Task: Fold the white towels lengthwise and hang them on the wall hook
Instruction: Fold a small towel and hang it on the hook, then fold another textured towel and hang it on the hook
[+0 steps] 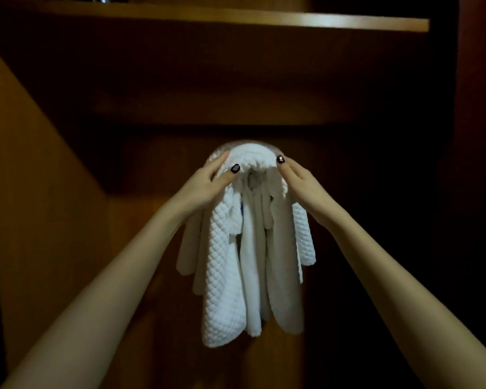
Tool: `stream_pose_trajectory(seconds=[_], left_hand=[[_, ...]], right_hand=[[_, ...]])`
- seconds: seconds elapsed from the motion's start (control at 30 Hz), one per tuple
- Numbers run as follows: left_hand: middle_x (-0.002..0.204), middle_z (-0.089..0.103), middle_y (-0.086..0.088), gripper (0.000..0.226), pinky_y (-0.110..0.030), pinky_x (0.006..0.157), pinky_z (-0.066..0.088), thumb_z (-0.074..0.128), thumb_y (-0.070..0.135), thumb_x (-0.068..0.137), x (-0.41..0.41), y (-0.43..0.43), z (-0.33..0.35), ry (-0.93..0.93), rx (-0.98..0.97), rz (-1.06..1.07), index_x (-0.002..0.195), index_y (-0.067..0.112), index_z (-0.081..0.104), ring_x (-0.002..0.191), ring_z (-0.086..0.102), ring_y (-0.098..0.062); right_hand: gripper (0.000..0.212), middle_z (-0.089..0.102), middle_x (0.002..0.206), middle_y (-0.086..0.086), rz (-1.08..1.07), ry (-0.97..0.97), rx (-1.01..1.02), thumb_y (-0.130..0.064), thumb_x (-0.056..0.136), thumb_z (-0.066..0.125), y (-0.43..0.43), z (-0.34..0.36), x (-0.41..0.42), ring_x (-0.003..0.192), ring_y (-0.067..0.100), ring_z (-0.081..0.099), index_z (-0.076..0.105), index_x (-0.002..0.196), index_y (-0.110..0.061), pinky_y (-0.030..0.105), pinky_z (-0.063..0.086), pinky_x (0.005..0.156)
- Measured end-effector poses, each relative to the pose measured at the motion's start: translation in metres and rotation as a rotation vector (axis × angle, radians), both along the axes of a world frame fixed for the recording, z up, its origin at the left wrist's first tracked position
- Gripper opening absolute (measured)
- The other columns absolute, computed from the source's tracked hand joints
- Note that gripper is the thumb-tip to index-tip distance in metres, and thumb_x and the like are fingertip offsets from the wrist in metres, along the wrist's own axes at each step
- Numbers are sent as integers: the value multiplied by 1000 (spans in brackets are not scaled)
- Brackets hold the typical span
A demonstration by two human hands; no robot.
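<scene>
Several white towels (250, 262) hang in a bunch against a dark wooden wall, their folded strips dangling down; one has a quilted texture (222, 276). The topmost towel (257, 158) arches over the bunch where it drapes on the hook. A small grey part of the hook (253, 183) shows under that arch; the rest is hidden. My left hand (208, 183) pinches the left side of the top fold between thumb and fingers. My right hand (298, 181) holds the right side, thumb on the front and fingers behind the cloth.
A wooden shelf (236, 18) juts out above the hook. A lighter wooden side panel (40, 192) stands at the left, and dark wooden panelling (460, 164) closes in the right.
</scene>
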State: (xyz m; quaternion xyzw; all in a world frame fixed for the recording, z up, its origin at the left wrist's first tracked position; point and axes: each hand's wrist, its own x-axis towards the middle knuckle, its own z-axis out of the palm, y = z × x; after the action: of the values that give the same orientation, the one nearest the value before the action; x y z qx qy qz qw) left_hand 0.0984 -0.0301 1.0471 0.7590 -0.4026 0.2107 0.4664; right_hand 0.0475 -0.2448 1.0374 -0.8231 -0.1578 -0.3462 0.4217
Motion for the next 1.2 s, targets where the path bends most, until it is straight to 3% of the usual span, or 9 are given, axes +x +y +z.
stream_pose_trajectory(seconds=[0.03, 0.1, 0.2, 0.33, 0.47, 0.73, 0.9, 1.1, 1.2], left_hand=[[160, 16, 3, 79, -20, 109, 17, 55, 51, 86, 0, -2, -4, -7, 3, 3, 152, 23, 21, 140, 16, -4], [161, 11, 2, 87, -17, 106, 15, 65, 44, 85, -2, -4, -10, -34, 23, 50, 153, 21, 17, 139, 13, -2], [161, 13, -1, 88, -22, 110, 15, 71, 38, 84, -14, -5, -21, -82, 16, 131, 153, 17, 20, 145, 15, -14], [156, 24, -8, 77, -30, 114, 17, 71, 28, 85, -41, 17, -53, -180, 109, 253, 149, 14, 30, 144, 20, -23], [149, 33, -13, 64, -35, 114, 19, 66, 26, 89, -75, 65, -113, -218, 282, 339, 145, 11, 38, 139, 26, -29], [155, 27, -5, 58, -39, 116, 20, 47, 39, 98, -194, 177, -317, 67, 717, 389, 150, 23, 28, 143, 20, -21], [152, 36, -3, 51, -37, 115, 24, 49, 32, 96, -290, 279, -447, 272, 807, 471, 146, 26, 39, 141, 29, -22], [145, 46, -7, 51, -37, 111, 29, 60, 22, 88, -414, 385, -556, 569, 663, 787, 138, 19, 51, 136, 40, -26], [146, 45, -6, 50, -36, 112, 29, 58, 20, 90, -470, 430, -595, 720, 552, 937, 139, 17, 49, 136, 39, -26]], right_hand=[[61, 36, 150, -14, 8, 1, -11, -57, 98, 38, 2, -6, -2, 127, -4, 31, 33, 150, -25, 23, 27, 105], [65, 19, 161, -8, 15, 16, 0, -51, 99, 42, 4, -14, -11, 140, 1, 22, 20, 154, -24, 24, 23, 112], [69, 22, 161, 0, -42, 55, 33, -47, 98, 49, -1, -25, -33, 144, 17, 28, 19, 155, -21, 27, 28, 110], [72, 22, 161, 2, -111, 130, -72, -38, 96, 56, 5, -65, -66, 145, 17, 24, 18, 155, -20, 23, 21, 103], [73, 23, 160, 9, -136, 326, -159, -34, 95, 59, 33, -145, -96, 146, 23, 23, 21, 154, -16, 35, 22, 116], [74, 3, 164, 7, 5, 861, -668, -36, 96, 55, 150, -332, -161, 149, 36, 1, 11, 155, -28, 60, 13, 118], [68, 6, 164, 5, 194, 1001, -838, -40, 99, 48, 250, -437, -211, 149, 34, 4, 14, 155, -27, 57, 13, 118], [58, 30, 155, 10, 508, 1019, -929, -32, 98, 51, 384, -527, -279, 141, 34, 29, 29, 151, -20, 48, 23, 116], [63, 29, 155, 12, 569, 1025, -981, -32, 98, 51, 447, -559, -305, 141, 34, 29, 25, 153, -17, 42, 28, 115]])
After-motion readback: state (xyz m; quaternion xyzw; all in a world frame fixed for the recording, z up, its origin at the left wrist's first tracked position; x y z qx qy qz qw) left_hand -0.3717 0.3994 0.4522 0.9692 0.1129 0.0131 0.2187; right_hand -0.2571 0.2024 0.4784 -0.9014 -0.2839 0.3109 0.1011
